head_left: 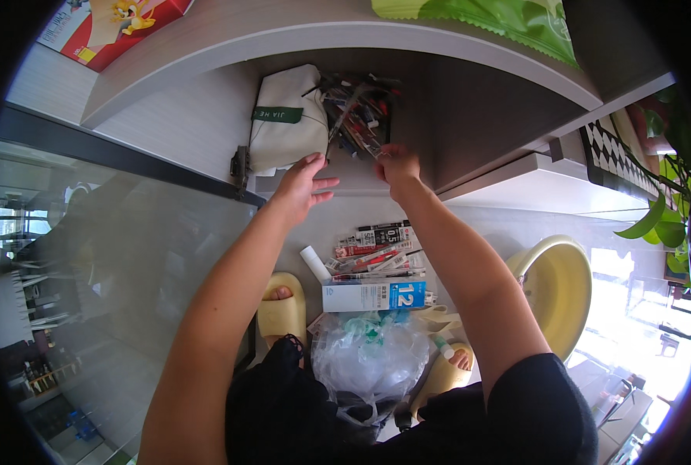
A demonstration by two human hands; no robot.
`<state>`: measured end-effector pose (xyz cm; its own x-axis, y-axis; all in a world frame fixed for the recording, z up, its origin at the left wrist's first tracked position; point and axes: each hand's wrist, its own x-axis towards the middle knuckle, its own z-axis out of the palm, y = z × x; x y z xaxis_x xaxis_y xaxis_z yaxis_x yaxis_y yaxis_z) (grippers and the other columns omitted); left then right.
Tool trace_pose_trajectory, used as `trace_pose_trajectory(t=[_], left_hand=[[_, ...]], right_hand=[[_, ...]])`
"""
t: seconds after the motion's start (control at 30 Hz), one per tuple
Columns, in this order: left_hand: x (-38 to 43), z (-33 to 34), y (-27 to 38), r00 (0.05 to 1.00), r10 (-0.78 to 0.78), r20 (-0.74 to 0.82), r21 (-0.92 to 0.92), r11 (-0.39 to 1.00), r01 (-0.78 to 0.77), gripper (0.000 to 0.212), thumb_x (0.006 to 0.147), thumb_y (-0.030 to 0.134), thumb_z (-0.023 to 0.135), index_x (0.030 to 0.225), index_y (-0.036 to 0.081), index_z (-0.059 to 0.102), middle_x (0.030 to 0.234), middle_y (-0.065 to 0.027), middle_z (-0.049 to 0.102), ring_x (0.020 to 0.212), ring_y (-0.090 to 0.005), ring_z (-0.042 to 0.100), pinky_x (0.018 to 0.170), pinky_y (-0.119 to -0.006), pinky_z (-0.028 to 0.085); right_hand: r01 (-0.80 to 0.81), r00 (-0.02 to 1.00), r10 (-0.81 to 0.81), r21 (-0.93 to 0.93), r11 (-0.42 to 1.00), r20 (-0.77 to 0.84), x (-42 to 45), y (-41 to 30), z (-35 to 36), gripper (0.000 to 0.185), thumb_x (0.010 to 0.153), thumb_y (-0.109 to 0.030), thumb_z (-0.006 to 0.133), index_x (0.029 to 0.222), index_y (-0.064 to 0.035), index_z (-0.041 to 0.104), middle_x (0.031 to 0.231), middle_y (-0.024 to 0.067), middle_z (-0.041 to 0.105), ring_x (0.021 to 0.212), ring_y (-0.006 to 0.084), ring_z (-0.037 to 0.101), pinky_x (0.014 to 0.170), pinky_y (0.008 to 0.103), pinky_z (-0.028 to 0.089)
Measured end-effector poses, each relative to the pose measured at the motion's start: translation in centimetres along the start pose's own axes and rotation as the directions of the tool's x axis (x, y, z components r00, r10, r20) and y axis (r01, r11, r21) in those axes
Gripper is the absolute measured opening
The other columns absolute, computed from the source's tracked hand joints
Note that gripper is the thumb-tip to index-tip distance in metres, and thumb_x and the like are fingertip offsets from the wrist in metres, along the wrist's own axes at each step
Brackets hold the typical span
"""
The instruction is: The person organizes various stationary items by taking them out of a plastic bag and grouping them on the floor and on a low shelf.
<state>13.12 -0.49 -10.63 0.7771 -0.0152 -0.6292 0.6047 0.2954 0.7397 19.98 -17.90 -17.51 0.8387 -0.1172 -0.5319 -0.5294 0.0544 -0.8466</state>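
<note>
Inside the cabinet compartment, a blurred heap of pens [357, 116] lies in what looks like a clear plastic holder [348, 107]. At the holder's near right corner, my right hand [401, 165] has its fingers curled on the edge; the exact grip is partly hidden. My left hand [305, 189] is empty, fingers spread, just in front of a white cloth bag [290, 125] with a green label. Below my hands, several packaged pens [380, 250] lie on the floor with a white tube [315, 264] and a blue-and-white box [374, 296].
Between my slippered feet sits a clear plastic bag [369, 354]. A yellow basin [555, 296] stands at the right. To the left is an open glass door [148, 261] with a hinge [239, 168]. Above, the shelf edge [345, 35] carries a red box [130, 35] and a green packet [497, 26].
</note>
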Motion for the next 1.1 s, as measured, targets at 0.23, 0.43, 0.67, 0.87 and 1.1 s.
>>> trace_pose_trajectory(t=[0.23,0.43,0.67,0.87,1.1], left_hand=[[0.4,-0.3,-0.4,0.999,-0.017,0.031,-0.029,0.999,0.018,0.040,0.085,0.036,0.047,0.114,0.010,0.039,0.118,-0.0050,0.043,0.098,-0.0231,0.052,0.078,-0.036,0.040],[0.4,-0.4,-1.0,0.997,-0.069,0.041,-0.039,0.997,0.070,0.041,0.085,0.039,0.047,0.111,0.008,0.042,0.114,-0.0077,0.046,0.098,-0.0241,0.052,0.080,-0.036,0.040],[0.1,-1.1,-1.2,0.993,-0.095,0.063,-0.085,0.991,0.100,0.048,0.083,0.040,0.048,0.115,0.004,0.039,0.115,-0.0113,0.045,0.099,-0.0266,0.051,0.081,-0.038,0.039],[-0.4,-0.7,-1.3,0.989,-0.118,0.085,-0.077,0.989,0.124,0.049,0.084,0.041,0.046,0.114,0.004,0.039,0.114,-0.0111,0.045,0.101,-0.0263,0.049,0.084,-0.039,0.037],[-0.7,-0.7,-1.5,0.986,-0.141,0.092,-0.080,0.986,0.148,0.045,0.084,0.041,0.046,0.112,0.005,0.042,0.112,-0.0107,0.047,0.100,-0.0253,0.049,0.083,-0.038,0.037]], right_hand=[[0.209,0.949,-0.314,-0.779,0.591,0.017,-1.5,-1.7,-1.1,0.058,0.065,-0.034,0.066,0.109,-0.0030,0.045,0.085,0.0153,0.059,0.079,0.0327,0.057,0.071,0.0365,0.047],[0.360,0.833,-0.534,-0.872,0.332,0.141,-0.1,-2.1,0.5,0.066,0.063,-0.040,0.067,0.112,-0.0039,0.041,0.105,0.0180,0.050,0.100,0.0337,0.048,0.084,0.0365,0.042],[0.389,0.829,-0.548,-0.823,0.413,0.117,-0.9,-1.3,5.1,0.064,0.066,-0.030,0.068,0.117,-0.0082,0.036,0.108,0.0209,0.047,0.099,0.0344,0.048,0.082,0.0401,0.043],[0.301,0.948,-0.214,-0.881,0.366,0.235,-0.9,-2.1,5.1,0.054,0.075,-0.023,0.054,0.123,-0.0163,0.031,0.106,0.0213,0.051,0.096,0.0359,0.053,0.078,0.0423,0.045],[0.355,0.928,-0.280,-0.813,0.461,0.246,-1.2,-1.9,3.2,0.045,0.076,-0.020,0.048,0.120,-0.0142,0.036,0.092,0.0209,0.057,0.085,0.0339,0.057,0.073,0.0407,0.046]])
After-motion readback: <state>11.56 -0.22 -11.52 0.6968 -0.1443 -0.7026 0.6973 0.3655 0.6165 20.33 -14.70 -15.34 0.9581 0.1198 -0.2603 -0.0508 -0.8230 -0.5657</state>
